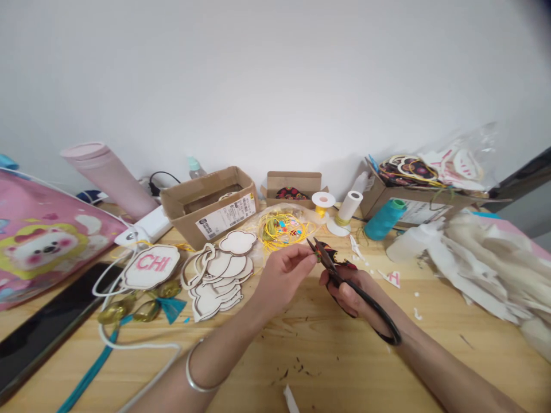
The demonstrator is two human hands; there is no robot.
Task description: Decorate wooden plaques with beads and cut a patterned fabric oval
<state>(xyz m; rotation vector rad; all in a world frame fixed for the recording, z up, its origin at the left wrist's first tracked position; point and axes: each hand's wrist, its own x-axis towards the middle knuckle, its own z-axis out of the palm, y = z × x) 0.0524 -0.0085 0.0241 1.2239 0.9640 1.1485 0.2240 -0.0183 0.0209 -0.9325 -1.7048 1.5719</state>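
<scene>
My left hand (282, 278) pinches one end of a small dark floral-patterned cutout (333, 261) between thumb and fingers. My right hand (348, 295) grips black-handled scissors (370, 307), and their pointed blades lie against the cutout. The hands are close together above a light wooden table (275, 350). A bangle (193, 367) circles my left wrist. Small white scraps and a cut piece with a pink letter (391, 279) lie just right of the scissors. The right hand hides part of the scissors' handles.
Wooden tags (215, 284) and a pink-lettered tag (150, 267) lie left. Behind stand cardboard boxes (209, 203), tangled yellow cord (282, 229), a teal thread cone (384, 219) and a paper roll (349, 206). White backing sheets (477, 269) heap right; a pink bag (43, 241) leans left.
</scene>
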